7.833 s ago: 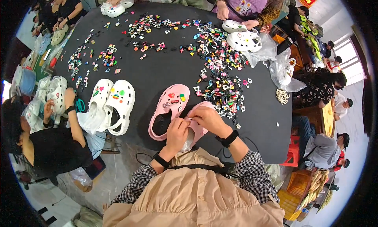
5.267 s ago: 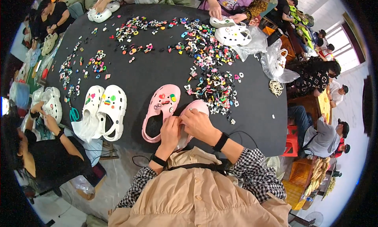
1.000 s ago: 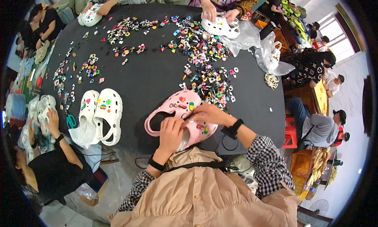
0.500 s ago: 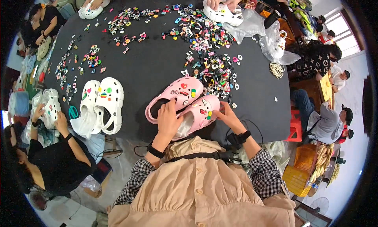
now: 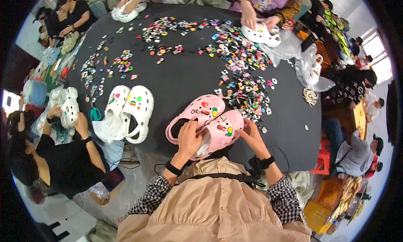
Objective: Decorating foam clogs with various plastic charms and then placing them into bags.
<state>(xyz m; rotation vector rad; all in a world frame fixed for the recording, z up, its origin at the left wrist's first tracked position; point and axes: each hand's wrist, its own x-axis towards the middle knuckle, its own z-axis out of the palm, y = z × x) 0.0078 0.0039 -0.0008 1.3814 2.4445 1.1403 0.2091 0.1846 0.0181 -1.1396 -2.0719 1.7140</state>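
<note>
A pair of pink clogs lies at the table's near edge with small shoe charms on the uppers. My left hand (image 5: 189, 138) grips the nearer pink clog (image 5: 224, 131) at its heel opening, where white wrapping shows inside. Against the toe side of that same clog, my right hand (image 5: 252, 137) has its thumb on the edge, its fingertips partly hidden behind. The other pink clog (image 5: 199, 108) rests just beyond, to the left. A big heap of loose shoe charms (image 5: 247, 84) spreads right behind the pair.
A pair of white clogs (image 5: 140, 105) with charms stands left, beside teal scissors (image 5: 96, 113). Co-workers handle white clogs at the left and along the far edge. Plastic bags (image 5: 308, 70) and a pale cord bundle (image 5: 310, 97) lie at the right.
The whole view has shifted, so the table and everything on it appear lower and further right. Both my hands stay at the same pink clog.
</note>
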